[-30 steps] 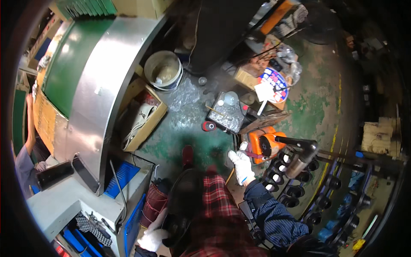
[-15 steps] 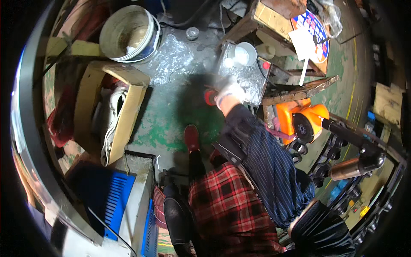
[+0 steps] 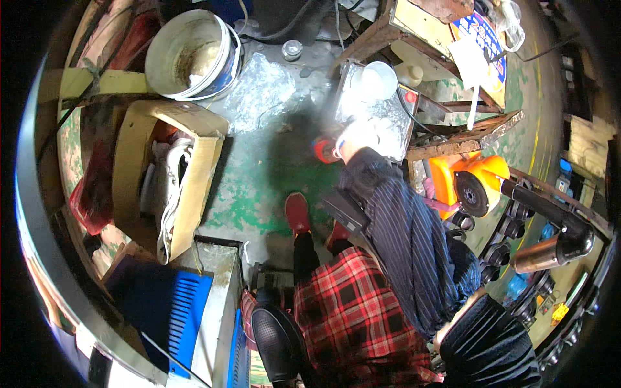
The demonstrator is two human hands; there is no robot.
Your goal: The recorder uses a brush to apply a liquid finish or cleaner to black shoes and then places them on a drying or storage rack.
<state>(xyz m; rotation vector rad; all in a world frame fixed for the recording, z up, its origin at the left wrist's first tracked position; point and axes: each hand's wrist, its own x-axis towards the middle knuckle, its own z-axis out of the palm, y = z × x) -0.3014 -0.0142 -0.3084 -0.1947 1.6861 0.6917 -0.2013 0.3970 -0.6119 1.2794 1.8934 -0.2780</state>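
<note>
My right hand (image 3: pixel 359 137), in a pale glove and a dark striped sleeve (image 3: pixel 404 226), reaches forward to the near side of a low surface wrapped in shiny film (image 3: pixel 396 123). Bright light washes out the fingers, so their grip is unclear. Close against the hand's left side is a round red thing (image 3: pixel 323 150) whose kind I cannot make out. A white plastic tub (image 3: pixel 371 83) stands on the wrapped surface beyond the hand. My left hand is out of the picture.
At left are a large dirty white bucket (image 3: pixel 158 61) and an open cardboard box (image 3: pixel 204 171) with a white cable. Clear plastic sheeting (image 3: pixel 262 90) lies on the floor. A wooden stool (image 3: pixel 420 26) and an orange machine (image 3: pixel 440 174) stand to the right.
The view has shifted slightly, so most things sit a little lower and to the right. My right hand stays by the wrapped surface, with the red thing still beside it.
</note>
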